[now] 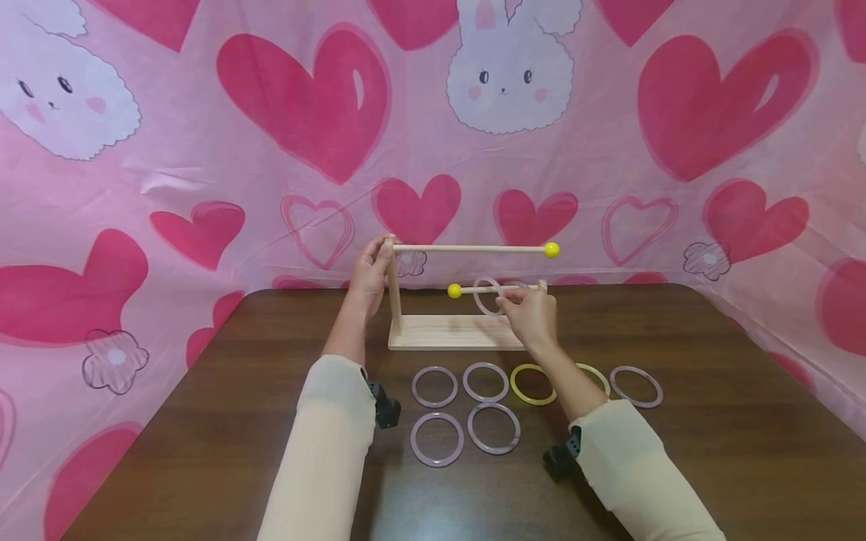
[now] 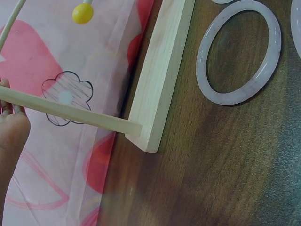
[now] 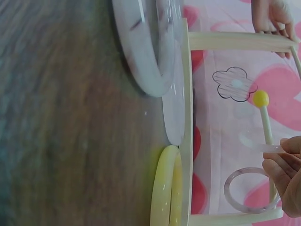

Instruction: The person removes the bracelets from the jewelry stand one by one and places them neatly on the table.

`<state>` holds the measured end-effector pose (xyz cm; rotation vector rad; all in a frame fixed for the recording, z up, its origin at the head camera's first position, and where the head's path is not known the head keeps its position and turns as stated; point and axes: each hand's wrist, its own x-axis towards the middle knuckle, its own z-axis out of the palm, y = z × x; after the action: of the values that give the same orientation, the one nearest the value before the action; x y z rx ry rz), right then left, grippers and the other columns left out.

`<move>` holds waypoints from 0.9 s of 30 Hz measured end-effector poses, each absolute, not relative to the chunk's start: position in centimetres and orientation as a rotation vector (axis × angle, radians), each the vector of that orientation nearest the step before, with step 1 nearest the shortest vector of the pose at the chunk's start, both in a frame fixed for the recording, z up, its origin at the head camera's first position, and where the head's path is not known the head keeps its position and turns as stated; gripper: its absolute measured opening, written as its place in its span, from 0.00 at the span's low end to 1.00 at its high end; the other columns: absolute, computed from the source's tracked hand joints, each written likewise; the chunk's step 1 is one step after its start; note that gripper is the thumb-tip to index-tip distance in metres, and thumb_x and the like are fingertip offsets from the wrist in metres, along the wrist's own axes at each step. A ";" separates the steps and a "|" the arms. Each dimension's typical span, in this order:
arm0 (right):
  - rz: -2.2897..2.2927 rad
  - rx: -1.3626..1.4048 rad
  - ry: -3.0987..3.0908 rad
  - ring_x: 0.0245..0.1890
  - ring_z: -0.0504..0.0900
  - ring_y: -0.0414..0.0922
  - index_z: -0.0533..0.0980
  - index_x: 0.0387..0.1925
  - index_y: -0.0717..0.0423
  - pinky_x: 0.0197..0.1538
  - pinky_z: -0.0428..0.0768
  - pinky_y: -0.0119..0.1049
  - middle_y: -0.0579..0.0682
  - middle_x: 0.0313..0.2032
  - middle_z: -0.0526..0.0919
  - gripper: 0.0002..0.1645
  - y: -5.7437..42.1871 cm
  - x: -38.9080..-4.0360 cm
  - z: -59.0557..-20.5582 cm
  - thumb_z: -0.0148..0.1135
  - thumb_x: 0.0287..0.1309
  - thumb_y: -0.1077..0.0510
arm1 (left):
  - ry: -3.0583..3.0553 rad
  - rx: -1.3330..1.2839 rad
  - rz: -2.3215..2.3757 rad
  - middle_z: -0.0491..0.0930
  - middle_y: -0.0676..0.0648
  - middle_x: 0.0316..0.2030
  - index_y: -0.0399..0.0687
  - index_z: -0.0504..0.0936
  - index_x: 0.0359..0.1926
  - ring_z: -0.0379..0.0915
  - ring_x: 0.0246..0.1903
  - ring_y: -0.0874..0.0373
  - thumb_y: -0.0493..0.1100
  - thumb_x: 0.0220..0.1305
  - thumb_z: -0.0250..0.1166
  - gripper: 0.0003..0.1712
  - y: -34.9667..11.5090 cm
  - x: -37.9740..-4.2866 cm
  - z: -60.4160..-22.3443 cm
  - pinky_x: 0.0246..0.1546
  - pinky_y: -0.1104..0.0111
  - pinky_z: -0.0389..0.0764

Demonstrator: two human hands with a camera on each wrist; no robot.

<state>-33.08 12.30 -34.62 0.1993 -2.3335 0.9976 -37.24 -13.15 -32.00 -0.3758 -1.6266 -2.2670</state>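
A wooden bangle stand (image 1: 446,333) has an upper rod from its left post and a lower rod from its right post. Each rod ends in a yellow ball, the upper one (image 1: 552,249) at right and the lower one (image 1: 454,291) at left. My left hand (image 1: 368,276) grips the left post near its top. Between thumb and fingers, my right hand (image 1: 534,319) pinches a pale lavender bangle (image 3: 270,149), which encircles the lower rod. Another pale bangle (image 3: 227,190) hangs on that rod closer to the right post, partly hidden by the hand in the head view.
On the brown table (image 1: 223,451), in front of the stand, lie several lavender bangles (image 1: 414,439) and two yellow ones (image 1: 514,385). One lavender bangle (image 1: 636,368) lies farthest right. My right forearm passes over part of a yellow one. A pink heart-patterned cloth (image 1: 304,150) hangs behind.
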 end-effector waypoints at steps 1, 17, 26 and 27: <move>1.000 0.204 -2.331 0.27 0.83 0.49 0.84 0.33 0.61 0.29 0.77 0.42 0.55 0.29 0.84 0.10 12.2 -33.1 -34.6 0.68 0.49 0.59 | -1.622 -0.378 -2.268 0.77 0.46 0.42 0.44 0.74 0.48 0.70 0.44 0.59 0.47 0.66 0.57 0.14 -13.1 -37.2 -32.0 0.47 0.68 0.65; 1.024 0.218 -2.307 0.30 0.83 0.49 0.84 0.32 0.62 0.33 0.77 0.42 0.54 0.29 0.84 0.09 11.3 -33.3 -34.6 0.70 0.47 0.60 | -1.647 -0.279 -2.306 0.75 0.50 0.40 0.49 0.73 0.44 0.68 0.44 0.56 0.39 0.69 0.51 0.06 -12.9 -36.7 -31.1 0.43 0.71 0.66; 1.092 0.222 -2.307 0.29 0.82 0.49 0.83 0.32 0.62 0.33 0.75 0.42 0.56 0.28 0.84 0.09 10.5 -33.3 -34.6 0.68 0.49 0.60 | -1.615 -0.309 -2.299 0.77 0.54 0.37 0.48 0.74 0.43 0.69 0.40 0.62 0.37 0.69 0.51 0.06 -12.8 -36.8 -31.3 0.47 0.70 0.65; 1.097 0.220 -2.311 0.29 0.82 0.49 0.83 0.32 0.62 0.33 0.74 0.42 0.55 0.28 0.84 0.08 10.5 -33.4 -34.6 0.68 0.50 0.60 | -1.616 -0.307 -2.300 0.77 0.54 0.37 0.49 0.74 0.43 0.69 0.40 0.62 0.38 0.69 0.51 0.06 -12.8 -36.8 -31.3 0.47 0.70 0.65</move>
<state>-33.37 10.47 -34.60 0.2205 -2.3110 1.0971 -36.77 -12.85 -31.29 -0.3074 -1.6163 -2.2999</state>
